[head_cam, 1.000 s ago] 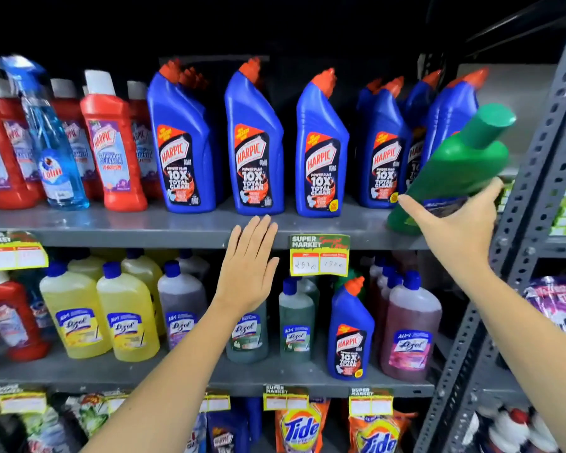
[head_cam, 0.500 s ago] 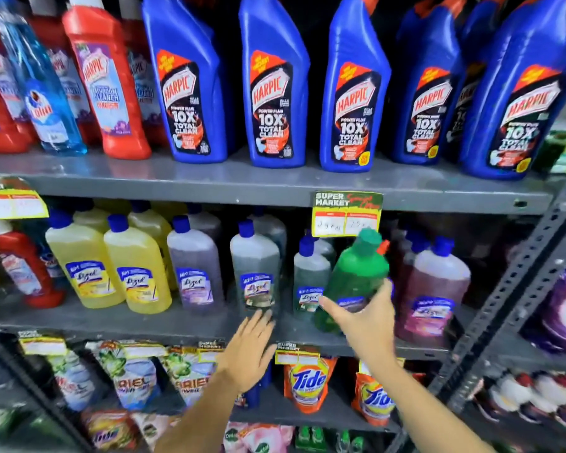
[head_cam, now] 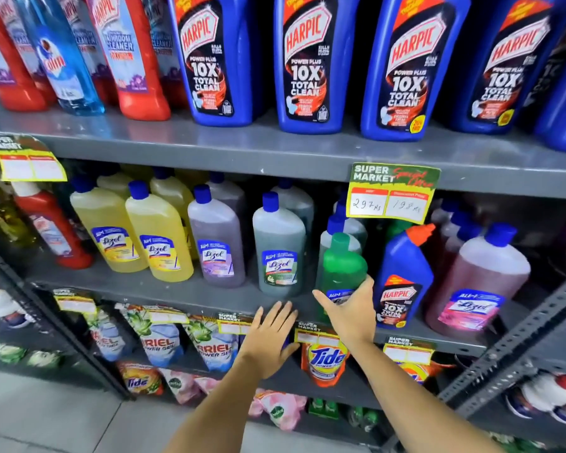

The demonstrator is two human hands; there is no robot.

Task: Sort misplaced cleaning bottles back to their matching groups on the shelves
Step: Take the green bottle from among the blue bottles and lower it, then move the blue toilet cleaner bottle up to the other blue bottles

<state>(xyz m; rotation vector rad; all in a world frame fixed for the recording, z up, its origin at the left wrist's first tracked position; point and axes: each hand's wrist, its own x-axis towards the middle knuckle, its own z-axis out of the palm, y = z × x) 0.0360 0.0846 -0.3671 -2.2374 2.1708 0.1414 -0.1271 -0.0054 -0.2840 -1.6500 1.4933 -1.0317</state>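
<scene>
My right hand (head_cam: pixel 347 310) grips a green Lizol bottle (head_cam: pixel 342 269) with a green cap, upright at the front of the middle shelf (head_cam: pixel 183 291). It stands in front of the grey-green Lizol bottles (head_cam: pixel 278 246) and just left of a lone blue Harpic bottle (head_cam: pixel 402 279). My left hand (head_cam: pixel 270 335) is spread flat, fingers apart, against the shelf's front edge below the green bottle, holding nothing. Blue Harpic bottles (head_cam: pixel 304 60) line the top shelf.
Yellow (head_cam: pixel 157 237), purple (head_cam: pixel 216 243) and pink (head_cam: pixel 477 282) Lizol bottles fill the middle shelf, with a red bottle (head_cam: pixel 51 230) at its left end. Red bathroom cleaners (head_cam: pixel 128 53) and a blue spray bottle (head_cam: pixel 62 60) stand top left. Detergent pouches (head_cam: pixel 324 358) hang below. A slotted metal upright (head_cam: pixel 517 341) rises at right.
My right hand brought the green bottle down from the top shelf's right end to the middle shelf. My left hand dropped from the top shelf edge to the middle shelf edge.
</scene>
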